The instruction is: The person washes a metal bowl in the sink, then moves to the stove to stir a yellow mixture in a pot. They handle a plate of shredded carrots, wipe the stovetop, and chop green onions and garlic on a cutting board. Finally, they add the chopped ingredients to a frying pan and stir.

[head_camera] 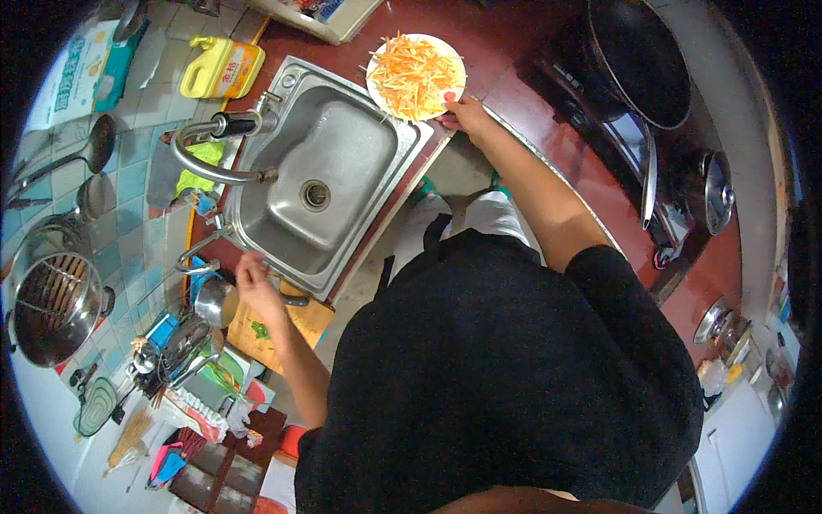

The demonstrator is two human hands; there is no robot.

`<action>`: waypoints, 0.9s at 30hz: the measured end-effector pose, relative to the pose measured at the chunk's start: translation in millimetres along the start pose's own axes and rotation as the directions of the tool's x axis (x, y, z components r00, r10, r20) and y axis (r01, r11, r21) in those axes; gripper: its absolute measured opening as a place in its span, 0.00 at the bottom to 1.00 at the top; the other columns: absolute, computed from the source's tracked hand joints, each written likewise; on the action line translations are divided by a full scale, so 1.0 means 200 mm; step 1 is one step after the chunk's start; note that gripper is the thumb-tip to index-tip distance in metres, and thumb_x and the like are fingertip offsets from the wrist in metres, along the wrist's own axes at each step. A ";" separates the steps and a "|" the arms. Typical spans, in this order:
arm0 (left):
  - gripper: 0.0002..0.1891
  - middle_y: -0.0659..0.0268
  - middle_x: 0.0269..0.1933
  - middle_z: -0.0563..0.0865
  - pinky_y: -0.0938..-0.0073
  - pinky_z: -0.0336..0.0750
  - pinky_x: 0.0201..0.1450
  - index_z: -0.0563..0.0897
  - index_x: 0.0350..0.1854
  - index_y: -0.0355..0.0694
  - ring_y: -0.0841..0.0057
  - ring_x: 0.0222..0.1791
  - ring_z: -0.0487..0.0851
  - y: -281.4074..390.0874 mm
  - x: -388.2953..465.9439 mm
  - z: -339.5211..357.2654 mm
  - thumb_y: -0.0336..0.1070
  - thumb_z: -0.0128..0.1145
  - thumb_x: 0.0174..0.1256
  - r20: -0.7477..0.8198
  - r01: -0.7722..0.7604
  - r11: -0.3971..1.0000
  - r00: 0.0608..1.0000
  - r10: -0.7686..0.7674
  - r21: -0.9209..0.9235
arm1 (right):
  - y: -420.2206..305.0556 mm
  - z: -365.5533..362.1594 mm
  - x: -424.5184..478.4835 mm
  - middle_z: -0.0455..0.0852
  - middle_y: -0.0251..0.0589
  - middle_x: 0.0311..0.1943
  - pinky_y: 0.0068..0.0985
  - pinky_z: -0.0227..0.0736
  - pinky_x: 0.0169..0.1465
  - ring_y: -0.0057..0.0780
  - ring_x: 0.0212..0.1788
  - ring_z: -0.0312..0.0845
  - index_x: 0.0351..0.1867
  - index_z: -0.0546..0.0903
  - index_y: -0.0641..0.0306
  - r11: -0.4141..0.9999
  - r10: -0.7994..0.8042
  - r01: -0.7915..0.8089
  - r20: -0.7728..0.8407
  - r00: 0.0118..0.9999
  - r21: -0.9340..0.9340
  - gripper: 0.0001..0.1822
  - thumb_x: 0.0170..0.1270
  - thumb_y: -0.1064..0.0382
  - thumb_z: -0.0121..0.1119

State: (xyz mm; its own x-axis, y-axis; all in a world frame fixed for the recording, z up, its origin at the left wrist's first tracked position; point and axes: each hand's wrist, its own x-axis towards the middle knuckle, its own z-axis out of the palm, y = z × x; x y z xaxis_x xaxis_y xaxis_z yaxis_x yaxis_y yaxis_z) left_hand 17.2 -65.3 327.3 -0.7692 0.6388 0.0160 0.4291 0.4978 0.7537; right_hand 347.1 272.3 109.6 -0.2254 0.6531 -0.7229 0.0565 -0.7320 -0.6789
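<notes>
A white plate (456, 59) heaped with shredded carrot (414, 74) rests on or just above the red countertop, beside the sink's far right corner. The fingers of my right hand (463, 119) hold the plate's near edge, next to a small red mark. My left hand (255, 283), slightly blurred, hovers near the sink's lower left corner, above a wooden cutting board (308, 331); its fingers are partly curled and nothing shows in them. Chopped green leaves (259, 330) lie on the board beside my left wrist, and a dark handle (295, 300) shows at the board's edge.
Before me is a stainless steel sink (350, 141) with a curved faucet (205, 168). A yellow jug (225, 67) stands behind it. To the right are a large wok (639, 64) on the stove and a lidded pot (714, 193). A metal pot (215, 302) stands left of the board.
</notes>
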 end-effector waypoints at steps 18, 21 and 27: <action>0.24 0.54 0.58 0.80 0.66 0.78 0.55 0.65 0.67 0.32 0.66 0.55 0.81 0.20 0.06 1.02 0.33 0.52 0.71 0.761 0.734 0.536 0.605 -0.236 -0.417 | 0.00 -0.06 -0.50 0.85 0.38 0.45 0.24 0.80 0.42 0.26 0.42 0.83 0.55 0.78 0.65 0.992 0.010 0.009 0.147 0.989 -0.126 0.16 0.67 0.64 0.56; 0.25 0.54 0.61 0.77 0.58 0.78 0.56 0.62 0.68 0.34 0.62 0.58 0.80 0.15 0.08 1.03 0.29 0.50 0.70 0.876 0.826 0.397 0.472 -0.101 -0.400 | -0.01 -0.06 -0.58 0.86 0.36 0.44 0.24 0.78 0.43 0.25 0.41 0.82 0.55 0.78 0.65 0.974 0.011 0.042 0.230 0.973 -0.224 0.17 0.68 0.60 0.56; 0.26 0.50 0.65 0.72 0.44 0.74 0.60 0.60 0.67 0.36 0.53 0.62 0.76 0.01 -0.07 0.92 0.22 0.46 0.66 0.847 0.833 0.239 0.527 -0.065 -0.499 | 0.02 0.05 -0.64 0.86 0.37 0.43 0.24 0.78 0.44 0.24 0.40 0.81 0.53 0.79 0.65 0.923 -0.011 0.135 0.325 0.946 -0.362 0.19 0.68 0.55 0.57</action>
State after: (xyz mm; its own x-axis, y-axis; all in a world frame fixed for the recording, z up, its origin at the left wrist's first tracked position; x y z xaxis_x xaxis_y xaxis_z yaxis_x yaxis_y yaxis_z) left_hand 116.2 34.6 208.1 -0.0319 0.8013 -0.5975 -0.7745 0.3580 0.5215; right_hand 365.7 184.5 200.4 -0.5298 0.5626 -0.6347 0.3735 -0.5171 -0.7702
